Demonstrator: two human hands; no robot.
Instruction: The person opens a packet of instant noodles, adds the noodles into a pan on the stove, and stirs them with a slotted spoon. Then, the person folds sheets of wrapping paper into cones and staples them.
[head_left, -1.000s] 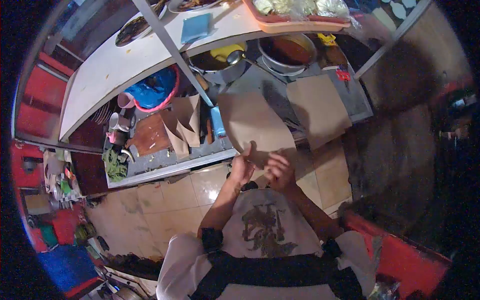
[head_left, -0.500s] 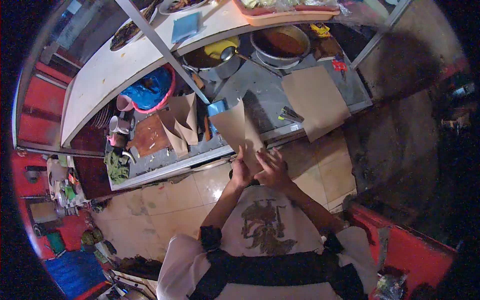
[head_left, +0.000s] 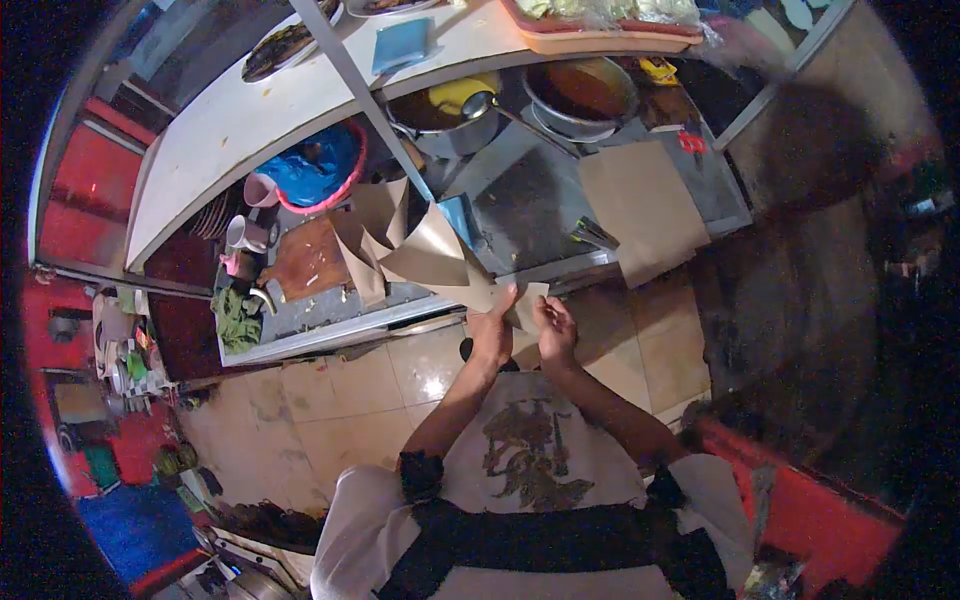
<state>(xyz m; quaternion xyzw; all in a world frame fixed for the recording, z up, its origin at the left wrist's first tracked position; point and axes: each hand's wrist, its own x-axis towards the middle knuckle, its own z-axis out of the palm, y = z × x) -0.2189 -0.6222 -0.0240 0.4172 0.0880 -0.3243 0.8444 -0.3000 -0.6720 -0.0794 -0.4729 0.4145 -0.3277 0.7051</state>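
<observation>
Left hand (head_left: 490,336) and right hand (head_left: 557,332): near each other, right fingers (head_left: 562,314) bent. Forearms (head_left: 453,406): bare, extended forward, converging.

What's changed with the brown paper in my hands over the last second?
The brown paper went from a broad, curved sheet to a folded, cone-like shape, its wide end swung left, uncovering the black tool on the counter. Left hand and right hand stay on the paper. The flat paper at right and the ladle lie as before.
</observation>
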